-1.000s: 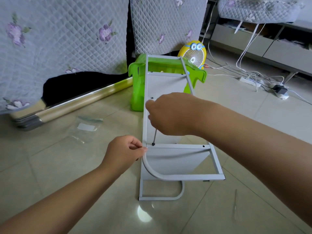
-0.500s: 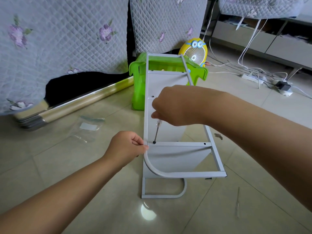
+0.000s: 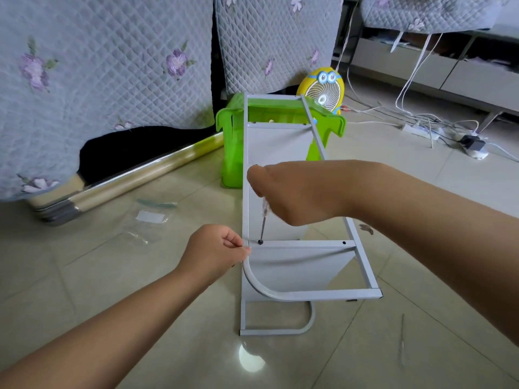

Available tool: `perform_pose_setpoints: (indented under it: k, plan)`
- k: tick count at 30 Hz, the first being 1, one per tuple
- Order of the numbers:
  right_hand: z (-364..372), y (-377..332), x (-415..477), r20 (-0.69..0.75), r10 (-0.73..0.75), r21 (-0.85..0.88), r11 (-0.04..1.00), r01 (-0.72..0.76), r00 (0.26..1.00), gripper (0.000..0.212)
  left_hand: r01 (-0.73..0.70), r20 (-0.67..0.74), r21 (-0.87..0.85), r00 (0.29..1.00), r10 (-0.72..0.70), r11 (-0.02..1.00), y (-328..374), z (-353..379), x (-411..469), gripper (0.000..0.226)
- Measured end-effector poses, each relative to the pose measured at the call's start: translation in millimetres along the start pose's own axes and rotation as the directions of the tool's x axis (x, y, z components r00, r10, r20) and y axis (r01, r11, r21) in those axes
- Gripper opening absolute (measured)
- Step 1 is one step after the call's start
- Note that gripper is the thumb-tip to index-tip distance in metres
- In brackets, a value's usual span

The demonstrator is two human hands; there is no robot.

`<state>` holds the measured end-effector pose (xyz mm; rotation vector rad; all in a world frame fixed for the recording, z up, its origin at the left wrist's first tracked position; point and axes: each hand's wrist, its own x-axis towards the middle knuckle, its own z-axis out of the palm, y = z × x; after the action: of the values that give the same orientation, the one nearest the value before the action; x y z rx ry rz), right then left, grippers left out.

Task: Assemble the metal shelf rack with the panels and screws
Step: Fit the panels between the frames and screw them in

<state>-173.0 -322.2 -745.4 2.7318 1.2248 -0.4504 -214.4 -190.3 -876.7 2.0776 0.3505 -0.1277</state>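
The shelf rack (image 3: 337,294) stands on the floor (image 3: 84,276) directly ahead, its far end in front of a green stool (image 3: 233,147); a grey panel (image 3: 295,268) sits below the near crossbar (image 3: 303,243). The left grip (image 3: 216,248) pinches the left upright just where the crossbar meets it; this placement is judged to brace the joint so the frame does not shift under tool pressure. The right grip (image 3: 295,192) is clenched round a screwdriver (image 3: 263,227), held from above with the shaft near vertical; the tip sits on the dark screw (image 3: 260,242) at the left end of the crossbar; the upright attitude presumably holds the tip seated. A second screw (image 3: 344,243) shows at the right end of the same bar; the step in hand appears to be fastening the left corner; whether this screw is fully home cannot be told. A clear plastic bag (image 3: 146,220) lies on the floor to the left, well apart.
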Motion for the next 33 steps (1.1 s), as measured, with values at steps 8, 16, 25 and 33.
perform_pose_setpoints:
  k: [8,16,25,33]
  plan:
    - [-7,-4,-9,-0.01,0.024,-0.329,0.944,-0.026,1.0,0.037,-0.013,-0.027,0.025,1.0,0.014,1.0,-1,2,-3,0.019]
    - [16,6,-8,-0.115,0.03,-0.253,0.966,-0.059,0.993,0.021,-0.061,-0.077,0.094,0.995,0.068,0.994,-3,6,-7,0.019]
    - [10,11,-7,-0.098,-0.04,-0.157,0.987,0.024,0.994,0.017,-0.277,-0.246,0.233,0.911,0.332,0.932,-6,13,-15,0.012]
    - [14,-3,-4,-0.157,0.026,-0.34,0.937,-0.079,0.987,0.042,-0.278,-0.289,0.157,0.905,0.313,0.948,-9,20,-16,0.01]
